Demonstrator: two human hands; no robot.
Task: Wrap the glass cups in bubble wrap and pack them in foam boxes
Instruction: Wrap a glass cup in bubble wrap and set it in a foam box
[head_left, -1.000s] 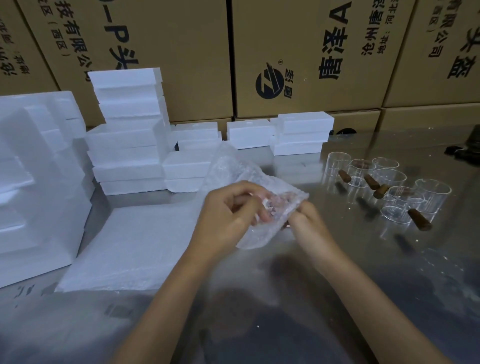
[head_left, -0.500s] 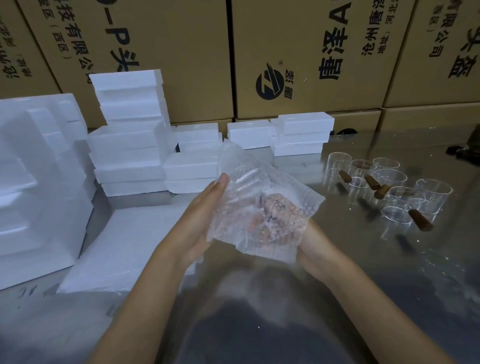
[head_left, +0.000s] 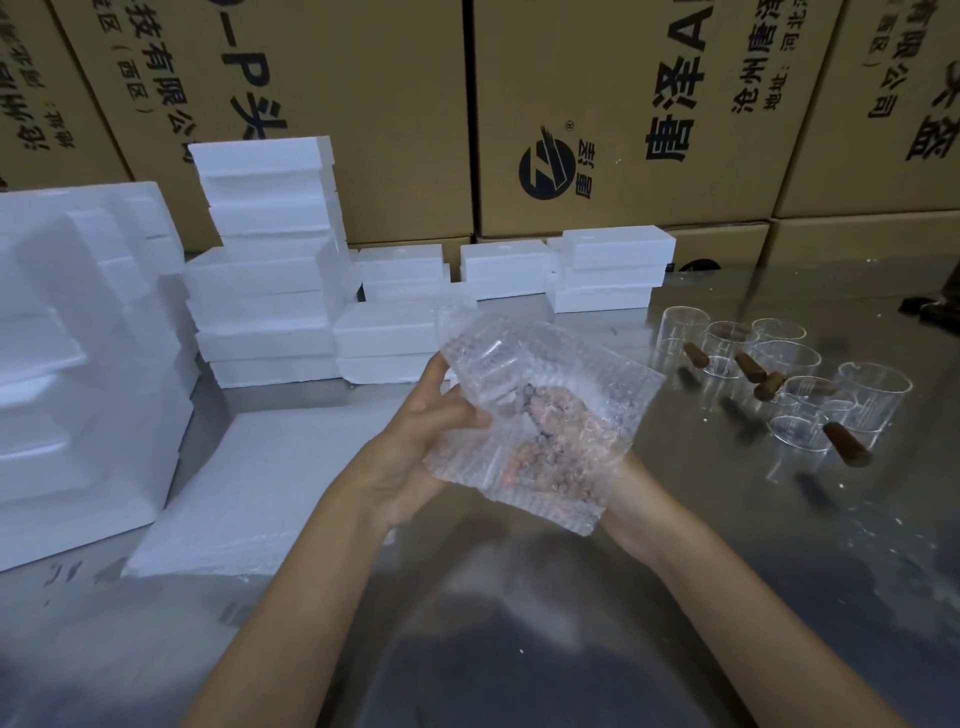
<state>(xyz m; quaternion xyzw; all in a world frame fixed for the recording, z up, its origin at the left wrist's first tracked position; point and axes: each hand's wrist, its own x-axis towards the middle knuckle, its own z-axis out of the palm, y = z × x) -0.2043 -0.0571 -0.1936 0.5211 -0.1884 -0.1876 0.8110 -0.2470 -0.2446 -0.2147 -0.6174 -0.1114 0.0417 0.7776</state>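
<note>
- A glass cup (head_left: 498, 358) sits inside a clear bubble-wrap sheet (head_left: 545, 421), held up above the steel table (head_left: 779, 545), in front of the foam boxes; only part of its rim reads through the plastic.
- To wrap it well, I judge the loose lower flap should be folded snugly over the cup, leaving no bare glass, with the bundle supported from below until it is closed.
- The left hand (head_left: 415, 441) holds the bundle's left edge, thumb pressed on the wrap and fingers curled behind it, palm turned inward.
- The right hand (head_left: 618, 473) is almost wholly hidden under the wrap; it seems to cradle the bundle from beneath, but I cannot tell how its fingers lie.
- Unwrapped glass cups with brown handles (head_left: 779, 384) stand to the right.
- Stacked white foam boxes (head_left: 270, 260) line the back, before cardboard cartons (head_left: 597, 104).
- A flat pile of bubble wrap (head_left: 260, 493) lies at the left.
</note>
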